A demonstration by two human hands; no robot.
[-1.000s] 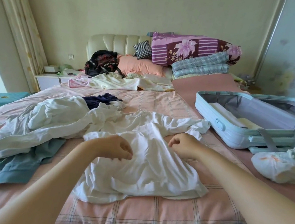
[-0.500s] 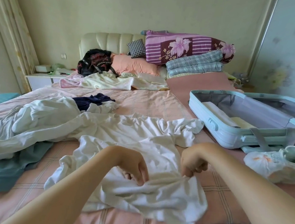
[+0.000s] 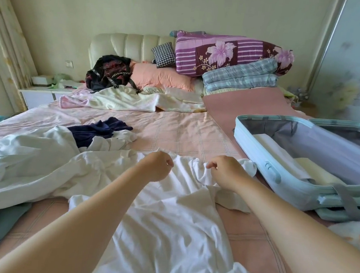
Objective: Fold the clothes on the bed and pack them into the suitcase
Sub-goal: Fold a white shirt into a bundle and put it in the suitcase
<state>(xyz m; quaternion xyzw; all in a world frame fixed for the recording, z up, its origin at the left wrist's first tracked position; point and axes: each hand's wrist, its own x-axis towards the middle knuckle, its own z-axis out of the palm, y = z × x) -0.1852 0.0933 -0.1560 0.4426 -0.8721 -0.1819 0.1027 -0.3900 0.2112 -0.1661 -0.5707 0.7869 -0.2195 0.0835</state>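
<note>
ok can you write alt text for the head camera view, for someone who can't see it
A bare-handed person's left grip and right grip pinch the far edge of a white garment spread on a pink checked bed. More crumpled clothes lie to the left, and an open light blue suitcase with some folded items inside sits on the right.
</note>
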